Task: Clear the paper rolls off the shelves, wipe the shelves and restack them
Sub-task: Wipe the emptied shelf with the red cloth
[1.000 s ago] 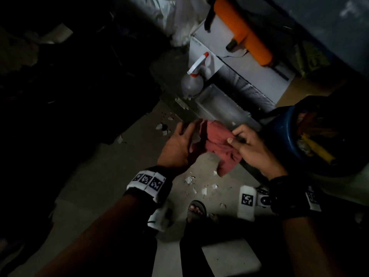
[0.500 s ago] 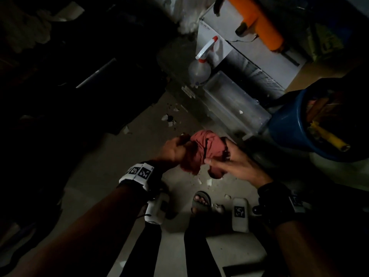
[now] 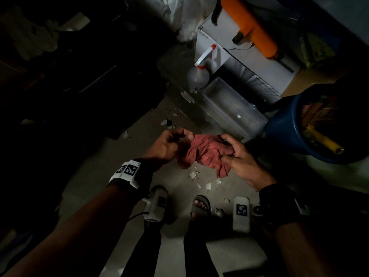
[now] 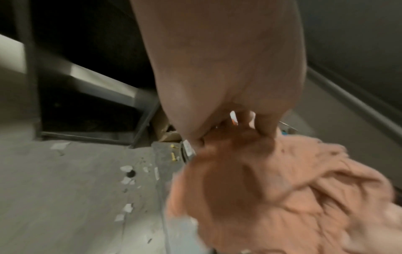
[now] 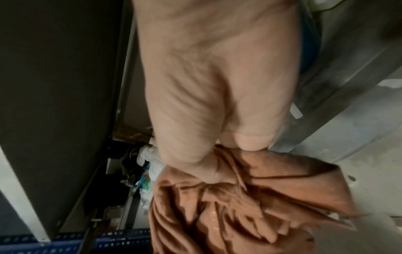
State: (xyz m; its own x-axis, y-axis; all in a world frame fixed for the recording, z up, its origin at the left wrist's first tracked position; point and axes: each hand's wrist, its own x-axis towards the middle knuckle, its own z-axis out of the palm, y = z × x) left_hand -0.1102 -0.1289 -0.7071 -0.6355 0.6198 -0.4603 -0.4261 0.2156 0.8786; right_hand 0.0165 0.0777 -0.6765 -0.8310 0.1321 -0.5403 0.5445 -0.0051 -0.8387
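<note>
A crumpled pink-red cloth hangs between both hands above the concrete floor. My left hand pinches its left edge with curled fingers; the left wrist view shows the cloth bunched under that hand. My right hand grips the cloth's right side, and the right wrist view shows the folds gathered below that hand. A spray bottle with a white and red trigger stands on the floor beyond the hands. No paper rolls show in the dim scene.
A clear plastic bin lies past the cloth, beside a white box with an orange tube on top. A blue bucket of tools stands at right. White chips litter the floor. Dark shelving fills the left.
The cloth, bunched tight between the hands half a second ago, is now pulled wider apart. The camera view has shifted slightly, with both hands still holding the cloth.
</note>
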